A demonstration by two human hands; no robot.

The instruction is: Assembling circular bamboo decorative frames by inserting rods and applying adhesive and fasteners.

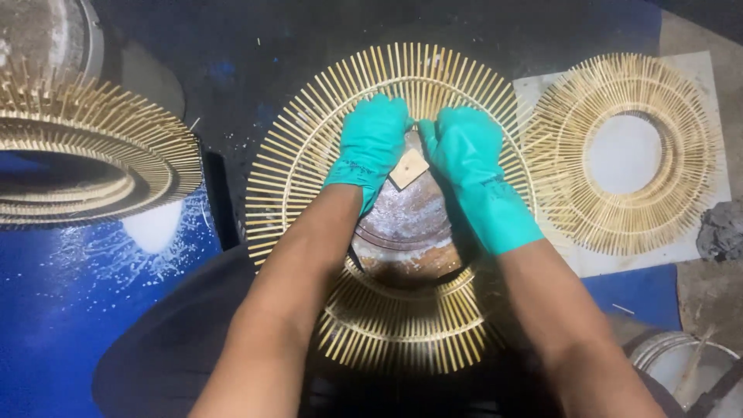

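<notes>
A round sunburst frame (309, 131) made of thin bamboo sticks on wire rings lies under both hands on a dark surface. Its open middle shows a rusty round plate (406, 224). My left hand (370, 143) and my right hand (464, 151), both in teal rubber gloves, press side by side on the frame's inner ring at the far side. A small square wooden piece (409, 168) sits between the two hands; I cannot tell which fingers hold it.
A finished stick frame (569, 178) lies on a white sheet (700, 70) at right. A stack of similar frames (93, 155) stands at left over blue speckled sheeting (62, 310). A grey lump (721, 231) sits at the far right, a white bucket (681, 371) at bottom right.
</notes>
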